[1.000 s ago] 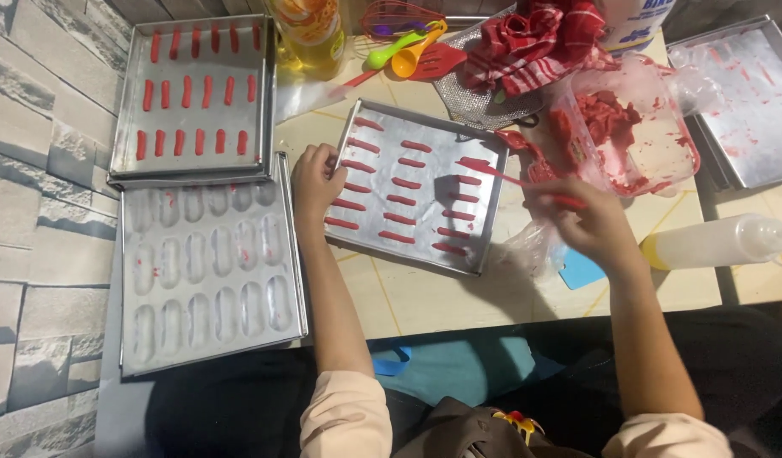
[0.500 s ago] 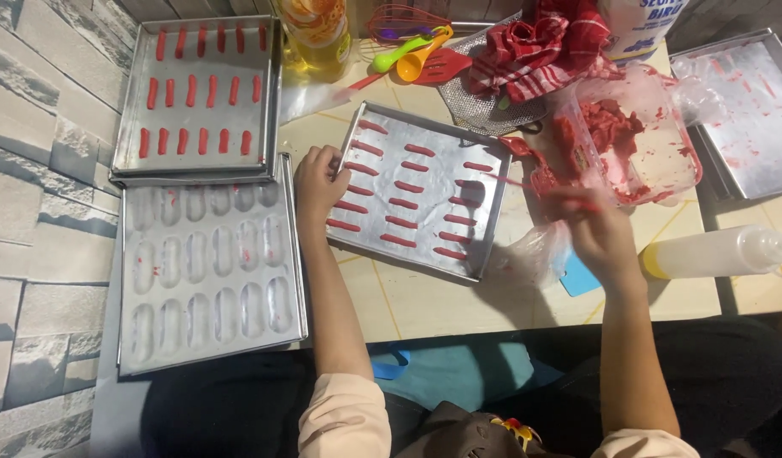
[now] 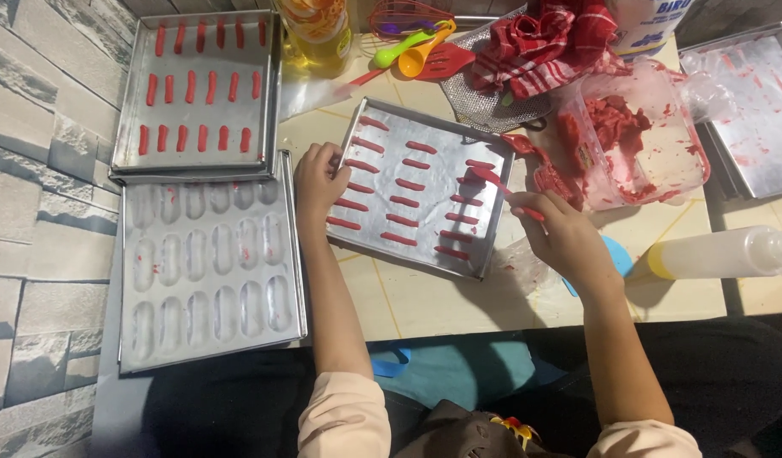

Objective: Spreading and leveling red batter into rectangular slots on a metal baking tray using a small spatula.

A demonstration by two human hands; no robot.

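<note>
A silver baking tray (image 3: 425, 254) lies tilted in the middle of the table, with several short red dough strips (image 3: 408, 185) in rows on it. My left hand (image 3: 317, 180) rests on the tray's left edge, fingers curled over the rim. My right hand (image 3: 565, 237) is closed around a thin red spatula (image 3: 501, 188) whose tip reaches over the tray's right side. Just right of it stands a clear plastic tub (image 3: 637, 136) smeared with red dough.
A second tray of red strips (image 3: 200, 89) sits at the far left, above an oval-cavity mould pan (image 3: 208, 263). An oil bottle (image 3: 316, 34), coloured spoons (image 3: 412, 47), a red cloth (image 3: 552, 42), another tray (image 3: 760, 110) and a lying squeeze bottle (image 3: 722, 253) surround the table.
My right hand has come back from the tub to the tray's right side with the red spatula. My left hand stays on the tray's left edge.
</note>
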